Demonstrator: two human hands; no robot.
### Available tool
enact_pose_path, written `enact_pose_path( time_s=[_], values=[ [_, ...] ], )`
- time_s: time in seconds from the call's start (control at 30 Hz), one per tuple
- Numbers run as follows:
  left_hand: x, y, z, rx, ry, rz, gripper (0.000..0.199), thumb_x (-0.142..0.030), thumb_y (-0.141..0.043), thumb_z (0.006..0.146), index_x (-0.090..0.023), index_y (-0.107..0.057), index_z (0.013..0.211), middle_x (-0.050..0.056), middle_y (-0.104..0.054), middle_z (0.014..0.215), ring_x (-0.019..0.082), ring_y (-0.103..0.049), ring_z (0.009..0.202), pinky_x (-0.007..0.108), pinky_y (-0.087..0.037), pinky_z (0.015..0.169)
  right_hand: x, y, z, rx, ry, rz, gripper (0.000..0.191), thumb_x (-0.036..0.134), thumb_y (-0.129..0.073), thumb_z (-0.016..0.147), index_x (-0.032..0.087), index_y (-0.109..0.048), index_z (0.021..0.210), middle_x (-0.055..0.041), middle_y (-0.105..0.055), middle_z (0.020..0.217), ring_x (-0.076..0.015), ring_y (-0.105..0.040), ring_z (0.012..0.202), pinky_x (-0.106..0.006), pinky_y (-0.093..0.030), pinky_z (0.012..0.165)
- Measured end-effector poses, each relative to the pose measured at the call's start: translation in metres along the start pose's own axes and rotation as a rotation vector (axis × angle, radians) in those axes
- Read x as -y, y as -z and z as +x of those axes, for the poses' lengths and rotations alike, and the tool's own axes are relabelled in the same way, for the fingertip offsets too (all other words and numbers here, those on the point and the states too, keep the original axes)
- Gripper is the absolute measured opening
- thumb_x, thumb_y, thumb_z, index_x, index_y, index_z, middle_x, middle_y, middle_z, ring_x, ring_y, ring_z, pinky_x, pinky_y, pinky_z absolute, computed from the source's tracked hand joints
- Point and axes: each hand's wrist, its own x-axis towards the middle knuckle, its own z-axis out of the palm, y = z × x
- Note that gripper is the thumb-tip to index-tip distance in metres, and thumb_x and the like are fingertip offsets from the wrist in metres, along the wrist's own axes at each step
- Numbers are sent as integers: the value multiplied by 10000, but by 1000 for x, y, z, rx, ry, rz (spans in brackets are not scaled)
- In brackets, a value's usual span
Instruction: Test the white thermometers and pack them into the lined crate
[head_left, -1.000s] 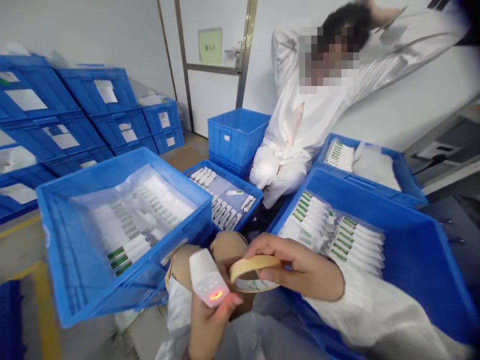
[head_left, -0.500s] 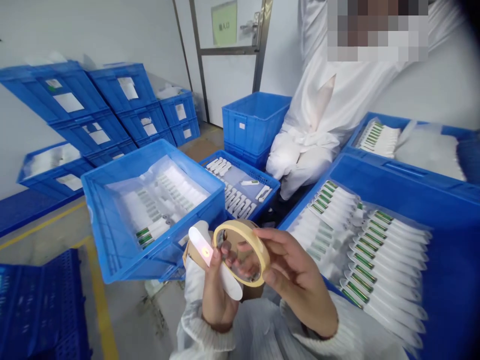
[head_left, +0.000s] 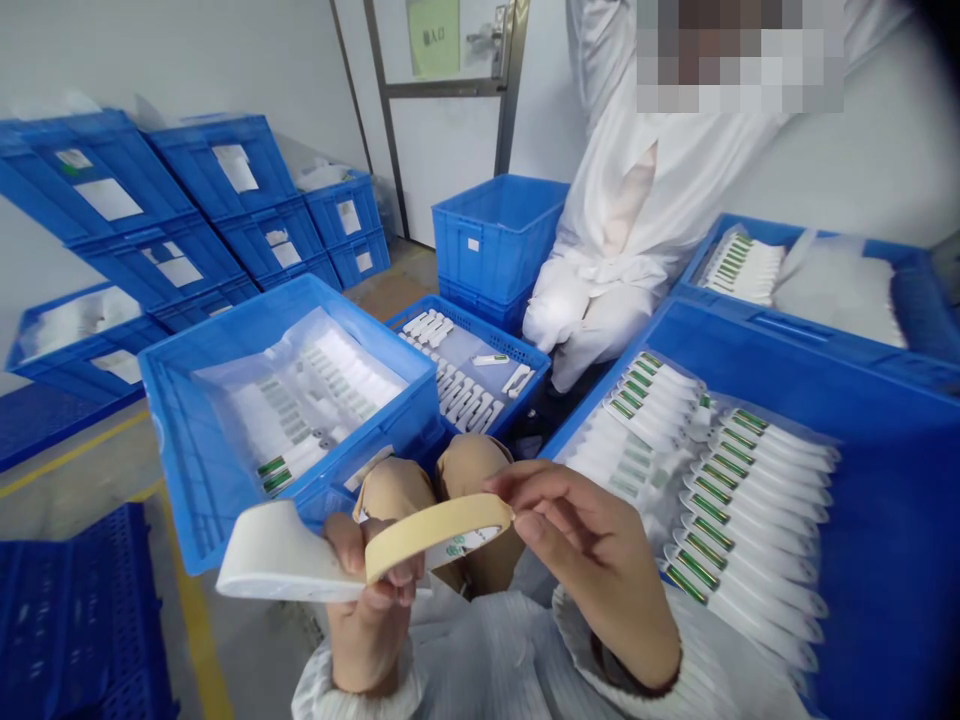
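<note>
My left hand [head_left: 371,620] is closed around a white plastic device [head_left: 281,560], whose wide end points left, and also bears the near side of a yellow tape roll [head_left: 435,530]. The roll is tilted nearly edge-on, with a printed inner core showing. At the roll's right edge, my right hand [head_left: 607,560] pinches the tape between thumb and fingers. Both hands are over my lap, between the blue bins.
A blue bin [head_left: 187,450] of white devices stands at left, a shallow blue tray [head_left: 536,360] behind. A large bin [head_left: 885,560] holds rows of white devices with green strips. A person in white [head_left: 600,250] sits opposite. Stacked bins [head_left: 187,210] stand back left.
My left hand has moved left and turned the device sideways, showing its wide end. The tape roll has tipped from facing me to nearly edge-on. The whole view has shifted slightly.
</note>
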Motion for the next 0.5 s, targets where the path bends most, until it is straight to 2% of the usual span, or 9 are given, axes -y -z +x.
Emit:
enact_pose_path(
  time_s=[0.13, 0.3, 0.37, 0.5],
  values=[
    [-6, 5, 3, 115, -4, 64, 234, -241, -714, 791, -225, -481, 810, -77, -608, 628, 61, -468, 470, 171, -450, 562, 3, 5, 4, 107, -116, 57, 123, 288, -628, 858, 191, -609, 784, -40, -609, 874, -140, -583, 819, -234, -471, 703],
    [-8, 14, -1, 155, -31, 208, 275, -246, -712, 779, -221, -438, 770, -69, -528, 570, 89, -449, 506, 218, -411, 562, 2, 13, 7, 205, -312, 58, 275, 421, -585, 883, 180, -537, 761, 12, -461, 701, -108, -422, 643, -239, -332, 585],
    [-8, 15, -2, 197, -25, 258, 306, -265, -708, 778, -218, -408, 746, -68, -501, 558, 96, -447, 511, 245, -407, 574, 1, 17, 9, 247, -374, 122, 313, 463, -574, 885, 179, -516, 766, 18, -445, 684, -109, -406, 639, -246, -304, 584],
    [-13, 16, 2, 315, -11, 296, 340, -268, -697, 782, -203, -374, 701, -61, -492, 538, 98, -469, 508, 258, -408, 555, 1, 23, 13, 301, -391, 194, 324, 452, -566, 899, 172, -492, 754, 15, -441, 700, -107, -400, 665, -256, -300, 626]
  ],
)
